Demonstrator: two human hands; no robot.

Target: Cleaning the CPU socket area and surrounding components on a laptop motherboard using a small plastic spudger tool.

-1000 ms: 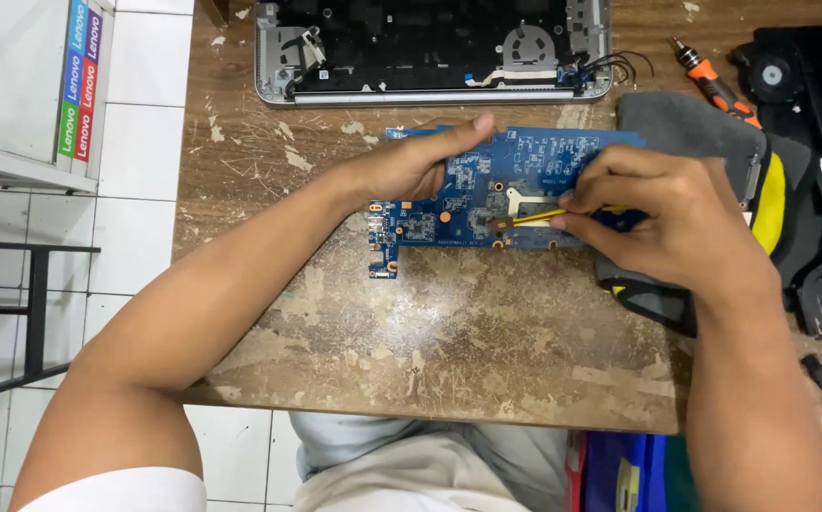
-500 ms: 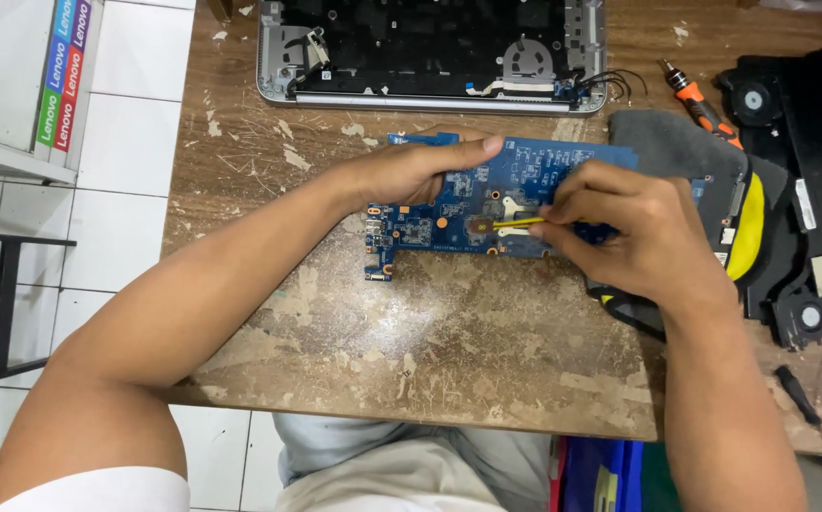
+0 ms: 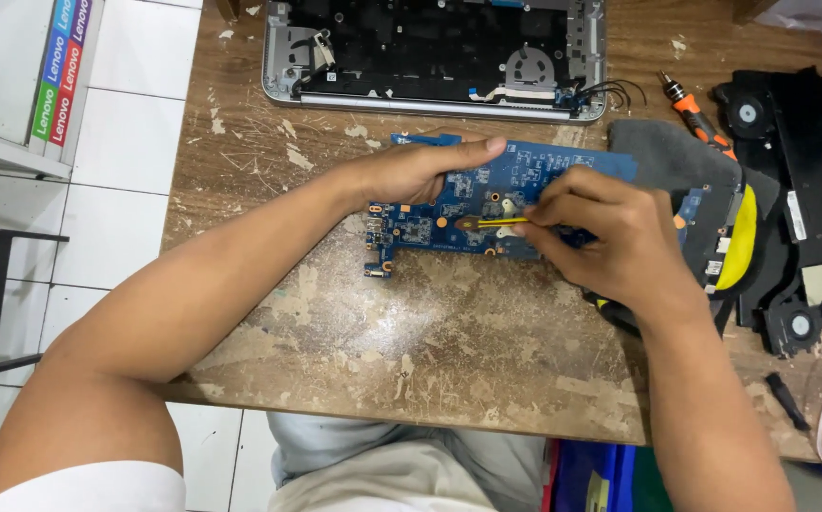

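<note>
Left hand [image 3: 418,171] lies flat on the upper left part of a blue circuit board [image 3: 430,228], palm down, fingers together and stretched toward the right, pressing the board onto the worn wooden table [image 3: 354,322]. Nothing is gripped; the hand only rests on the board.

Right hand [image 3: 610,242] is pinched shut on a thin yellow tool [image 3: 501,221]. The tool runs leftward out of the fingertips, and its tip meets a small round spot on the board, just below the left hand's fingertips. Whether the tip actually touches cannot be told for sure.

The board lies flat between the two hands, its left edge with small ports sticking out past the left wrist, its right end hidden under the right hand.

Beyond the left hand, at the far table edge, sits an opened silver laptop shell [image 3: 435,47], insides exposed, with a few black wires trailing from its right corner.

Right of the right hand: a grey cloth [image 3: 667,156], a black and yellow part [image 3: 738,242] under it, then a black fan assembly [image 3: 790,180] with round fans at each end. An orange-handled screwdriver [image 3: 691,114] lies just beyond the cloth.

White floor tiles show left of the table.
</note>
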